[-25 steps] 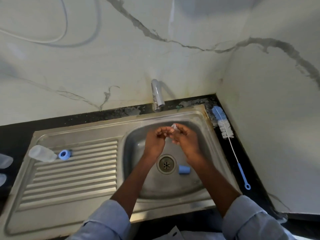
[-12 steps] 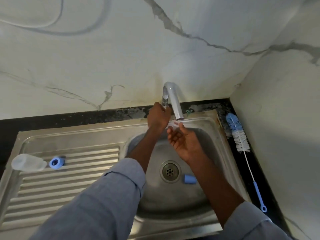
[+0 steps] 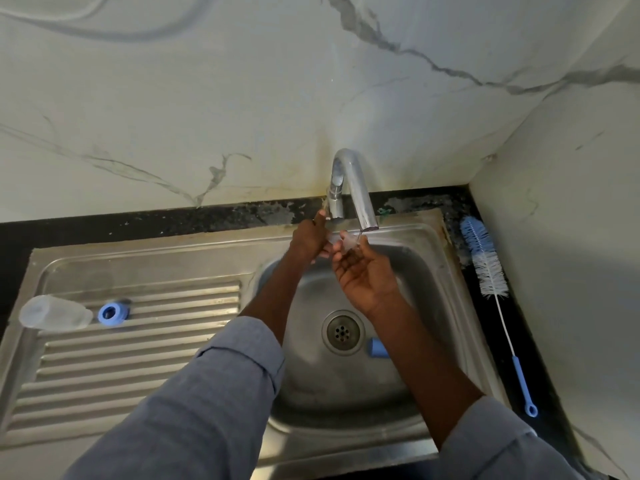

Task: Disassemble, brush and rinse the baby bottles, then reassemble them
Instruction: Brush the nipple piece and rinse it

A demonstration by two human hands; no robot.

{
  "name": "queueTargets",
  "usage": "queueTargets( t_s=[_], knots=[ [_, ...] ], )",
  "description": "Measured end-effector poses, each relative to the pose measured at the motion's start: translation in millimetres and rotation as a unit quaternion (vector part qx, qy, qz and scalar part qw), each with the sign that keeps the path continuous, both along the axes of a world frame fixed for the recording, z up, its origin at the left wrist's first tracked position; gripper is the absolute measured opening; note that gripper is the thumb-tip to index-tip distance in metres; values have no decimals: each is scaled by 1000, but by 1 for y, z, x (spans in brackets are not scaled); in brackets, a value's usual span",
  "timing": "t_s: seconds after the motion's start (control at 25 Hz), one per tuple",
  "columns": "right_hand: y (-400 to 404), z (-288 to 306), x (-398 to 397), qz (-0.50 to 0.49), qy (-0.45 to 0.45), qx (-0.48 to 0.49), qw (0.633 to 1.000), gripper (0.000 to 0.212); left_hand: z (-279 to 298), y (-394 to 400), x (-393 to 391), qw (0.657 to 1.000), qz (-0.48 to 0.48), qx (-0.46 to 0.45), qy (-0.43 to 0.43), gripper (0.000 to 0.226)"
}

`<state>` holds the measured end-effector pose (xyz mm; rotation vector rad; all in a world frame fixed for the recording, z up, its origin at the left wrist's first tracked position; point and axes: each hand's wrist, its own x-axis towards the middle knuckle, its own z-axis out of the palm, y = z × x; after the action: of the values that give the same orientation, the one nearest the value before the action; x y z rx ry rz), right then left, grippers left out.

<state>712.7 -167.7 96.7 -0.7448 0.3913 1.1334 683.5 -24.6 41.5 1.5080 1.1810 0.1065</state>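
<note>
Left hand [image 3: 309,238] lowered off faucet [image 3: 353,188], both pinching sideways-lying clear teat [image 3: 343,241], right hand [image 3: 363,271].

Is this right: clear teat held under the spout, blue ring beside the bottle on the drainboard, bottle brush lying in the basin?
Not quite. The bottle brush lies on the dark counter right of the sink, not in the basin, as the head view shows. The rest stands.

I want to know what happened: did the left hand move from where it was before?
Yes. The left hand went from above the drain up to the base of the tap, at the back of the sink.
</note>
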Motion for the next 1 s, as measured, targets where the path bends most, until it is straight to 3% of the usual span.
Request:
queueTargets(
  t_s=[0.08,0.2,0.28,0.36,0.44,0.48,0.56,0.6,0.64,0.72,0.8,0.92,1.0],
  knots=[
    [1,1,2,27,-35,-33,998,34,4,0,-1,999,-16,-20,20,70],
    [-7,-2,8,76,-258,-121,956,17,10,2,1,998,-27,-44,38,67],
    [-14,-5,13,66,-366,-146,917,28,9,3,1,997,-22,-57,37,67],
    [-17,-2,14,32,-321,-106,941,28,8,1,0,997,-22,-61,36,68],
    [-13,3,10,-10,-133,-5,991,14,9,1,0,997,-31,-63,37,69],
    [-11,3,8,-24,-63,29,997,11,10,1,-1,997,-36,-61,38,69],
    [-6,2,4,2,-68,24,997,9,11,2,-1,997,-41,-55,30,69],
    [-6,1,2,36,-139,-13,990,10,12,2,-2,998,-39,-51,21,69],
    [-6,-1,1,74,-242,-71,965,16,13,3,-3,998,-37,-45,12,69],
    [-9,-8,1,107,-452,-195,864,29,14,2,-4,999,-34,-42,4,69],
    [-11,-12,4,80,-573,-238,780,32,14,1,-5,998,-41,-51,18,70],
    [-11,-14,7,55,-628,-212,747,27,15,0,-4,998,-27,-64,10,66],
    [-13,-14,4,47,-597,-200,776,22,18,0,-4,998,-19,-67,-3,61]
  ],
)
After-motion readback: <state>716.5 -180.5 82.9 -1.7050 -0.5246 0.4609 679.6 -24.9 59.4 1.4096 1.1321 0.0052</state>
